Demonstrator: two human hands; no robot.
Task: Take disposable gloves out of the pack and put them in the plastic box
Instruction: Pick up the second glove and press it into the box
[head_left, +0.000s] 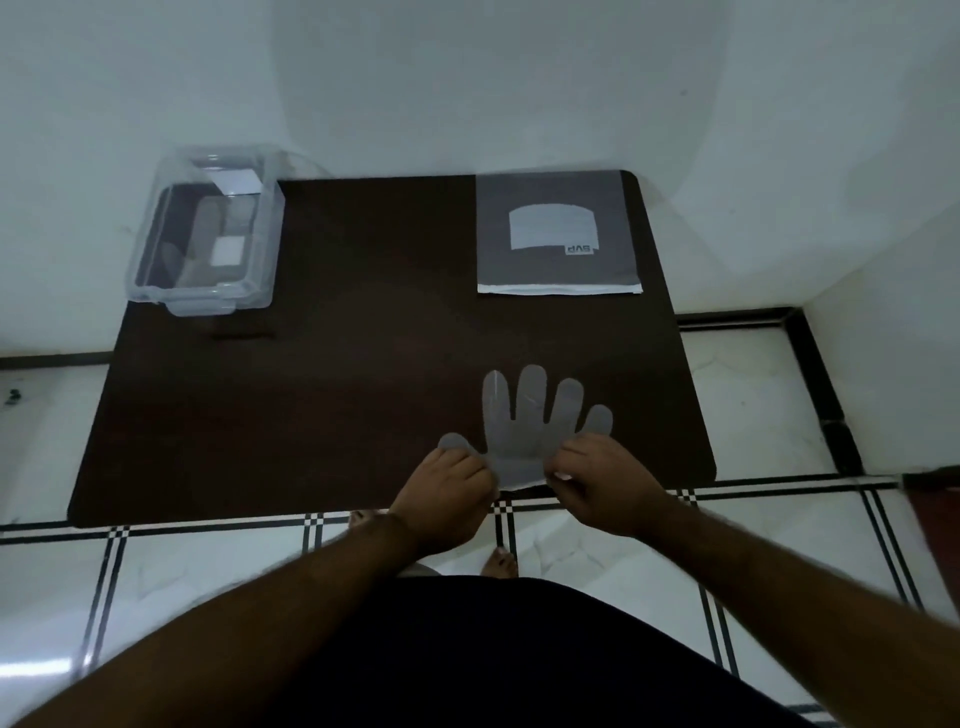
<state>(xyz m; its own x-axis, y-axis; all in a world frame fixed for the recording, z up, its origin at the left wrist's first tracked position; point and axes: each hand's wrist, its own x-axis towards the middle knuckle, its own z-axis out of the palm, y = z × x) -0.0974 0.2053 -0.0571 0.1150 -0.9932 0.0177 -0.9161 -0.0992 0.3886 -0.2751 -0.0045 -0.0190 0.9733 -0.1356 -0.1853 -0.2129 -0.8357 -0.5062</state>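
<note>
A thin translucent disposable glove (530, 423) lies flat at the near edge of the dark table (363, 364), fingers pointing away from me. My left hand (447, 488) pinches its cuff on the thumb side. My right hand (602, 480) pinches the cuff on the other side. The flat grey glove pack (558, 234), with a pale label, rests at the far right of the table. At the far left corner stands the clear plastic box (156, 249), open, with at least one glove (200, 234) lying inside.
The table stands against a white wall, in a corner. White floor tiles with black striped borders (753, 415) surround it. My bare feet (498, 564) show under the near table edge.
</note>
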